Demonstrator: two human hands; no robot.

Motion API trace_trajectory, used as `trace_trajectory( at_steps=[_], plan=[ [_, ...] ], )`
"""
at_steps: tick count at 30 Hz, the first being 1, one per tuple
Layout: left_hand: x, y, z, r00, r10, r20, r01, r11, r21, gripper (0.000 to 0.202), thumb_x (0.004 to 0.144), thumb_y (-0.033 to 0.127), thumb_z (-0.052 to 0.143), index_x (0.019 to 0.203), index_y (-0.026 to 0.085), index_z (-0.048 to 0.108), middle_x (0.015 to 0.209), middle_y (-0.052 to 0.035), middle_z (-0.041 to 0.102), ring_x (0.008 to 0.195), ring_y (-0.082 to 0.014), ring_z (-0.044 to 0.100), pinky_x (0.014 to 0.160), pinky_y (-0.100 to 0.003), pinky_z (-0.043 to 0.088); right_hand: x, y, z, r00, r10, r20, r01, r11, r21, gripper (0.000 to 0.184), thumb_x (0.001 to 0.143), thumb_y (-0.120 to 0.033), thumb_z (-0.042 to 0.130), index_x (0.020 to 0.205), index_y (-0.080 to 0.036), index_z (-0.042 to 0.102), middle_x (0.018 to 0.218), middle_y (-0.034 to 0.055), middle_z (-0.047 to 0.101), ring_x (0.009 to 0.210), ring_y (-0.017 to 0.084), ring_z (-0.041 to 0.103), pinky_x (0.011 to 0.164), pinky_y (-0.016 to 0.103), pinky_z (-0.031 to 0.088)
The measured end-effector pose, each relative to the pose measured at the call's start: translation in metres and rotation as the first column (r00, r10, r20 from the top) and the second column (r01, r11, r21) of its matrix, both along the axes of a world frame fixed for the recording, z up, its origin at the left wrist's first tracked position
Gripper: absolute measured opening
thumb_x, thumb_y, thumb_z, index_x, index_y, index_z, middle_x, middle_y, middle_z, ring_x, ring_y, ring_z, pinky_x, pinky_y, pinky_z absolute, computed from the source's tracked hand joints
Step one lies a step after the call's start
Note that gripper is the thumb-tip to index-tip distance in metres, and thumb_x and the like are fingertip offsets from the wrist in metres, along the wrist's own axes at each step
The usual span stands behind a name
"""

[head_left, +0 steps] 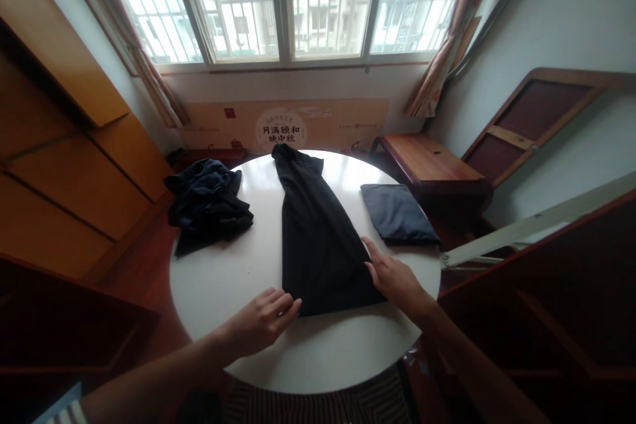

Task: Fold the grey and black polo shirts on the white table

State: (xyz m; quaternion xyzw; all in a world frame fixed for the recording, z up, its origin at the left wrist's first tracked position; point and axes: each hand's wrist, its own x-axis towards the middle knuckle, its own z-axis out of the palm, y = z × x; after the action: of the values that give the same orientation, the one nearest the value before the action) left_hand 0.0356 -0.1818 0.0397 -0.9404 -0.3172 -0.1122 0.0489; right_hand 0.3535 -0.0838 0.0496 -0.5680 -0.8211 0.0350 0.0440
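Note:
A black shirt (322, 238) lies lengthwise on the round white table (228, 285), narrow at its far end and wider toward me. What looks like its collar and a short sleeve are at the far end. At the near left corner, the curled fingers of my left hand (263, 321) pinch the hem. My right hand (395, 281) holds the shirt's right edge near the bottom, thumb and forefinger showing and the other fingers partly hidden. To the right lies a folded dark grey garment (397, 212). A crumpled heap of dark clothes (206, 202) sits at the left.
Behind the table to the right stands a low wooden stand (432, 156). A wooden framed panel (541, 112) leans by the right wall. Orange-brown cabinets (74, 172) line the left side. A printed banner (338, 122) runs below the barred window (322, 0).

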Motion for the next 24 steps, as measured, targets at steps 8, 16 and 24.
trace_trajectory(
  at_steps=[8,16,24],
  plan=[
    [-0.001,-0.007,0.0,1.0,-0.027,0.012,0.027,0.999,0.026,0.025,0.095,0.01,0.047,0.115,0.013,0.061,0.079,-0.0061,0.061,0.068,-0.0176,0.058,0.064,-0.034,0.05,0.001,-0.015,0.014,0.996,-0.025,-0.091,0.024,1.0,-0.017,0.026,0.099,-0.035,0.046,0.105,-0.017,0.063,0.082,0.0083,0.072,0.075,0.024,0.069,0.063,0.029,0.041],
    [0.011,0.007,0.007,0.999,0.037,0.032,-0.032,0.989,-0.143,0.011,0.096,0.026,0.053,0.088,0.018,0.056,0.081,-0.0029,0.06,0.069,-0.0177,0.056,0.068,-0.033,0.043,-0.006,-0.014,0.003,1.0,0.018,0.022,-0.017,0.997,-0.073,0.019,0.1,-0.028,0.049,0.09,-0.018,0.061,0.091,0.0087,0.07,0.081,0.022,0.068,0.066,0.028,0.041],
    [0.017,0.014,0.001,0.998,0.054,-0.021,-0.058,0.96,-0.275,0.006,0.091,0.014,0.051,0.089,0.02,0.049,0.087,-0.0026,0.061,0.074,-0.0179,0.057,0.069,-0.03,0.041,0.004,-0.021,-0.012,0.998,0.04,-0.046,-0.043,0.997,-0.061,0.022,0.101,-0.023,0.043,0.088,-0.017,0.059,0.084,0.0074,0.069,0.078,0.021,0.067,0.066,0.029,0.04]
  ],
)
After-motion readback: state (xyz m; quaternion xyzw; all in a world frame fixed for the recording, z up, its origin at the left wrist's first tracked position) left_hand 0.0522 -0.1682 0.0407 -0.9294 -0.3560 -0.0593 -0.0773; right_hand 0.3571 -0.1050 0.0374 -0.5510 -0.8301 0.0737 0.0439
